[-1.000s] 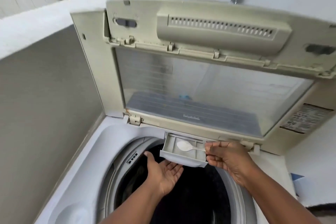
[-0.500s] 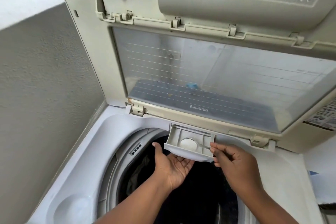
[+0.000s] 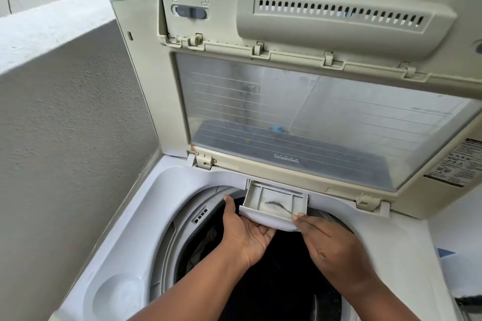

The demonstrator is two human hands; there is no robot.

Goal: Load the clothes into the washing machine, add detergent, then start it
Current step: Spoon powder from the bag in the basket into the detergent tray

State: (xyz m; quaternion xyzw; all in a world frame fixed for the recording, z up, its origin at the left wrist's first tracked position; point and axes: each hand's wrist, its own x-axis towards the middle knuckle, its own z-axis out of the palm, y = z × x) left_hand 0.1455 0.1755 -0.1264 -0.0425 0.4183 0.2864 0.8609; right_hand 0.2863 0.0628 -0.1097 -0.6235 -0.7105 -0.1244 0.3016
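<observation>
The top-load washing machine point(image 3: 167, 190) stands with its beige lid point(image 3: 313, 112) raised upright. Dark clothes point(image 3: 208, 245) lie in the drum. The small detergent drawer point(image 3: 273, 202) is pulled out over the drum's back rim. My left hand point(image 3: 247, 234) is palm up under the drawer's front lip, thumb against its left side. My right hand point(image 3: 331, 247) pinches the handle of a spoon point(image 3: 277, 205), whose bowl is turned over inside the drawer. Whether powder lies in the drawer I cannot tell.
A grey rough wall point(image 3: 65, 138) runs close along the machine's left side, topped by a white ledge point(image 3: 52, 23). A warning label point(image 3: 453, 167) sits on the lid frame at right. A blue-and-white object point(image 3: 446, 253) peeks in at the right edge.
The spoon, which held white powder above the drawer, has been tipped over inside it and now looks dark and empty. My left hand rose to support the drawer from below.
</observation>
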